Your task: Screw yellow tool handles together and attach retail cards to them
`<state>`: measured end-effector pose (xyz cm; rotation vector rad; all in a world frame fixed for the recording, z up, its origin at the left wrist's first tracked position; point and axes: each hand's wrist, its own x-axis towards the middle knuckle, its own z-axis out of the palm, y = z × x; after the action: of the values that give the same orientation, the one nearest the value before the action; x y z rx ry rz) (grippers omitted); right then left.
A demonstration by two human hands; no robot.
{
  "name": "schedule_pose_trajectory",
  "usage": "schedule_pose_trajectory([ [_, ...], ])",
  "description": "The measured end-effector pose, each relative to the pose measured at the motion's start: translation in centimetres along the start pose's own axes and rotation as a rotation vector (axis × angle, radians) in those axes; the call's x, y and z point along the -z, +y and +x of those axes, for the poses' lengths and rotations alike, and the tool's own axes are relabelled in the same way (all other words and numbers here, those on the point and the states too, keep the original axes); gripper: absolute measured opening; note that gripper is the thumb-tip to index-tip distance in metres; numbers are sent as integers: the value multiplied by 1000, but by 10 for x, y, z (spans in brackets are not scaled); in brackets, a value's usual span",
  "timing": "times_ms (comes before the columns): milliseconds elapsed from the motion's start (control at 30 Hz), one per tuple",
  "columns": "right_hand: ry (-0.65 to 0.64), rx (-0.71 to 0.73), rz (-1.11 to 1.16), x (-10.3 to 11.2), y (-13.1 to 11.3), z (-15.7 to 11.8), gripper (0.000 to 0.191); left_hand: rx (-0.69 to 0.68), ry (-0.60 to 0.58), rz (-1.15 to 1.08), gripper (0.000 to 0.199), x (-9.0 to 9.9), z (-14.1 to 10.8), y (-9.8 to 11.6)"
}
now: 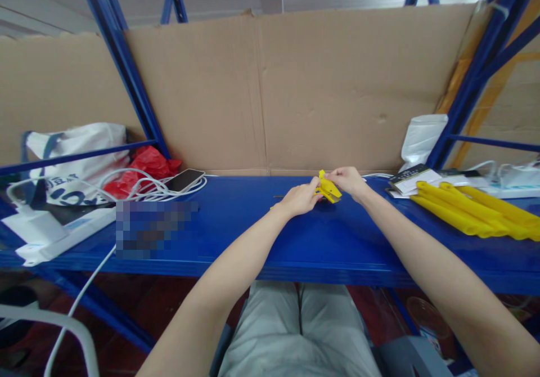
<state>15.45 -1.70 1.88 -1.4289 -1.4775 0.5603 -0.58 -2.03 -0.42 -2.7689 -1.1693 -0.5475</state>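
A small yellow piece (331, 190), angular and folded-looking, is held up between my two hands just above the blue tabletop. I cannot make out exactly what kind of thing it is. My left hand (300, 198) pinches its left side between thumb and fingers. At its upper right, the bent fingers of my right hand (348, 181) are closed on its edge, where a narrow yellow tip sticks up. A dark spot lies under the piece, and a thin dark rod end shows beyond my left wrist; both are too small to name.
Several yellow tubes (468, 211) lie at the right beside dark and white packets (415, 179). White cables (145, 188), a phone (185, 180), a red plastic bag (154, 163), a white bag (88, 157) and a power strip (80, 233) crowd the left. Cardboard (337, 84) stands behind.
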Motion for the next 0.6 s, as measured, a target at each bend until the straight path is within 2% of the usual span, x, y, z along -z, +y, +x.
schedule_pose_trajectory([
  [367,29,59,-81,-2,2,2,28,-41,10,10,30,0,0,-1],
  [600,38,153,-194,-3,13,10,28,-46,20,27,35,0,0,-3],
])
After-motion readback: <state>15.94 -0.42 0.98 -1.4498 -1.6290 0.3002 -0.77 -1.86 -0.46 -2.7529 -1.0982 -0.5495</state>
